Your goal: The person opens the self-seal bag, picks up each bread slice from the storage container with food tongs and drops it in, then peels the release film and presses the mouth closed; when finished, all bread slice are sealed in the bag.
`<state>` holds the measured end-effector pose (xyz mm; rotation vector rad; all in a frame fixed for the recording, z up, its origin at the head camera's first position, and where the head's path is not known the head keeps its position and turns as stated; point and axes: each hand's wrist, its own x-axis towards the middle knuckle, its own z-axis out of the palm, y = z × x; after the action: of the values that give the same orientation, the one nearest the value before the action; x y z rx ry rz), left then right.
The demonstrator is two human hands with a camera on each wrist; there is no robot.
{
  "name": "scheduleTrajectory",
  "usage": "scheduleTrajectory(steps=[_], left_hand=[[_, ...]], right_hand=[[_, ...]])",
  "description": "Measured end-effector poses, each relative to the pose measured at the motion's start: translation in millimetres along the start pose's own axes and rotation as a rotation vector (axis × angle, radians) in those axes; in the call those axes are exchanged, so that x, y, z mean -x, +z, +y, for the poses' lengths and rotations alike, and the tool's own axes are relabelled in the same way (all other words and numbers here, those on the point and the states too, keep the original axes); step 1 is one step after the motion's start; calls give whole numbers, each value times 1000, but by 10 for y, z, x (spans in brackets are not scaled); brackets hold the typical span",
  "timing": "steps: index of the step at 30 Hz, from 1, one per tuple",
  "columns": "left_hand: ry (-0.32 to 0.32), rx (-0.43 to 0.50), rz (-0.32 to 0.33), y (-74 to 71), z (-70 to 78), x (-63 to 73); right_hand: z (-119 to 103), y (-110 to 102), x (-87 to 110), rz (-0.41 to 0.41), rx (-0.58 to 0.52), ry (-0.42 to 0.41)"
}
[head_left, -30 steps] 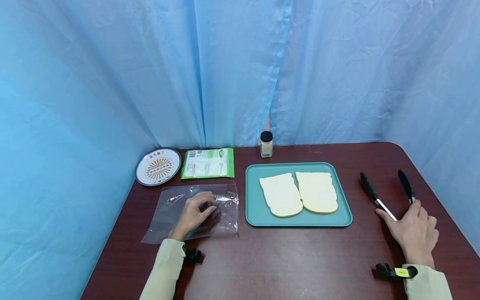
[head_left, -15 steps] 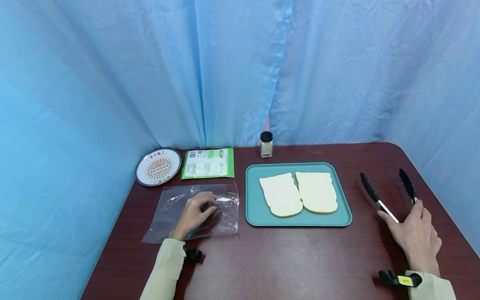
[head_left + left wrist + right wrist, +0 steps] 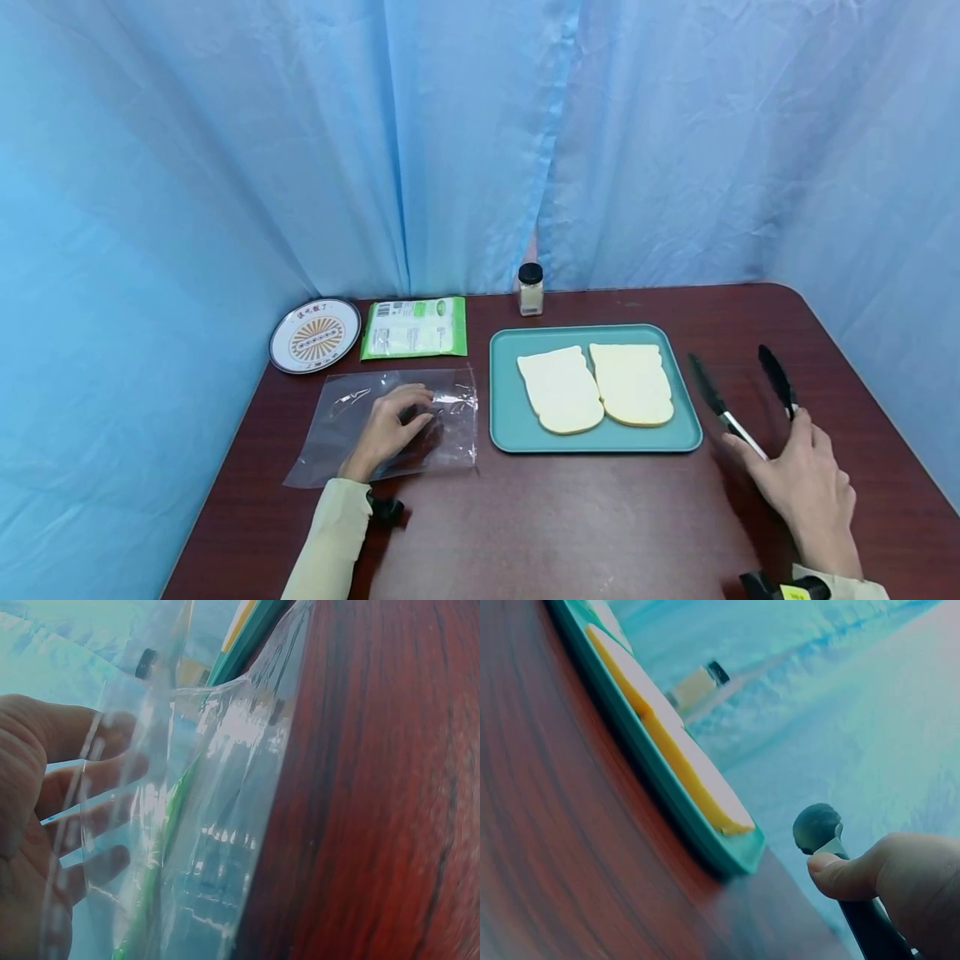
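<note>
In the head view my left hand [image 3: 388,427] is at a clear plastic bag [image 3: 333,429] on the table. The left wrist view shows its spread, slightly bent fingers [image 3: 64,787] through the clear film. My right hand [image 3: 813,492] grips black-tipped metal tongs [image 3: 741,433] right of a teal tray [image 3: 600,444]. The tongs' arms are spread apart and point away from me, and the right wrist view shows the thumb [image 3: 847,877] pressed along one arm. Two bread slices [image 3: 561,392] lie side by side on the tray.
Behind the bag lie a green and white packet [image 3: 412,329] and, to its left, a patterned round plate [image 3: 315,336]. A small black-lidded jar [image 3: 531,292] stands behind the tray. Blue curtains [image 3: 465,150] surround the dark wooden table [image 3: 570,525].
My right hand first shifts slightly right, then moves left with the tongs toward the tray. The left hand and the bag keep their place.
</note>
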<state>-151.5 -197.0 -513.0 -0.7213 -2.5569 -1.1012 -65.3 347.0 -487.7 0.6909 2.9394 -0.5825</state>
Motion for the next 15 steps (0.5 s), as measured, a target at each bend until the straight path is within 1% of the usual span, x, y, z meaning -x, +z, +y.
scheduleTrajectory(steps=[4,10,12,15], left_hand=[[12,4,1,6,3,-3],[16,15,-1,15,6,-9],[16,13,-2,16,10,-11],[22,19,1,13,16,-13]], right_hand=[[-96,17,129,0,-8,-32],[-224,60,335,34,2,-97],[-256,62,393,25,7,-102],[-291,56,460,-21,22,-93]])
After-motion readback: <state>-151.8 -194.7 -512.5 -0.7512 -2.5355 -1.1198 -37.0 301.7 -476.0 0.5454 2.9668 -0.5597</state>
